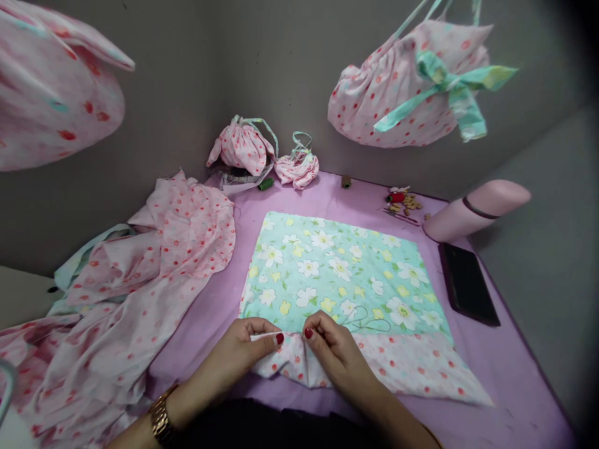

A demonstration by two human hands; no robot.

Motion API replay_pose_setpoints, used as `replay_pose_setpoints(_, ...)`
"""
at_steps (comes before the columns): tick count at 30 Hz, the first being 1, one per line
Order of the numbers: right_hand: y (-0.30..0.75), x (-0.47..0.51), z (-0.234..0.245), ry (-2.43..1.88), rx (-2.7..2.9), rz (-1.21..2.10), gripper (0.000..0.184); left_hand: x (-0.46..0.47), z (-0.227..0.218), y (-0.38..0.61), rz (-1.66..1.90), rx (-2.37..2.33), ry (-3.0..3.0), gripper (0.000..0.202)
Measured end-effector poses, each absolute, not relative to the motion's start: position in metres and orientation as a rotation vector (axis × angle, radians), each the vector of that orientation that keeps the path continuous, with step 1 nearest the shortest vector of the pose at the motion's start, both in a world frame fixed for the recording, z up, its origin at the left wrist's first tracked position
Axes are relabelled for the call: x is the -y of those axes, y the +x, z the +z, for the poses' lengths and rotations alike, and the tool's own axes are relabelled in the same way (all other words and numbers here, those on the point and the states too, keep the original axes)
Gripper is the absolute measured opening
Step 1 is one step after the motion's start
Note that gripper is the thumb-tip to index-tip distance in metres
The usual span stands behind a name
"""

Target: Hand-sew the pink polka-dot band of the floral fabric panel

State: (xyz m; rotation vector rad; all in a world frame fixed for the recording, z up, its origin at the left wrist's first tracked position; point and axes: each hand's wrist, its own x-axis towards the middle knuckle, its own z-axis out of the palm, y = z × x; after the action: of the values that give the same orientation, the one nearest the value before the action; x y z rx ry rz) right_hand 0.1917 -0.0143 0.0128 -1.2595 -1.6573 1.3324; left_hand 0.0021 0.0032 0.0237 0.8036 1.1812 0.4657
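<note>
A piece of mint-green floral fabric (322, 268) lies flat, with a band of pink dotted fabric (421, 365) along its near side. My left hand (253, 343) pinches the edge of the pink band between thumb and fingers. Close beside it, my right hand (334, 349) is closed in a pinch on the same edge, where the cloth puckers between the hands. Loops of thin thread (374, 324) lie on the floral fabric just right of my right hand. Whether a needle is between the right fingertips is hidden.
Crumpled pink dotted fabric (163, 262) covers the left side of the purple tabletop (510, 374). Green spool (266, 184), brown spool (346, 181) and red spool (395, 197) stand behind. A pink bottle (472, 212) and black phone (469, 284) are right. A drawstring bag (388, 93) hangs above.
</note>
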Motion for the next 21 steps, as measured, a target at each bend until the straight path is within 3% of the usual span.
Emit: replay_pose_setpoints(21,0.1891,0.0156,0.0063,-1.321,1.894,1.130,0.019,-0.0029,0.0230,0.0029,0.451,-1.188,0.797,0.028)
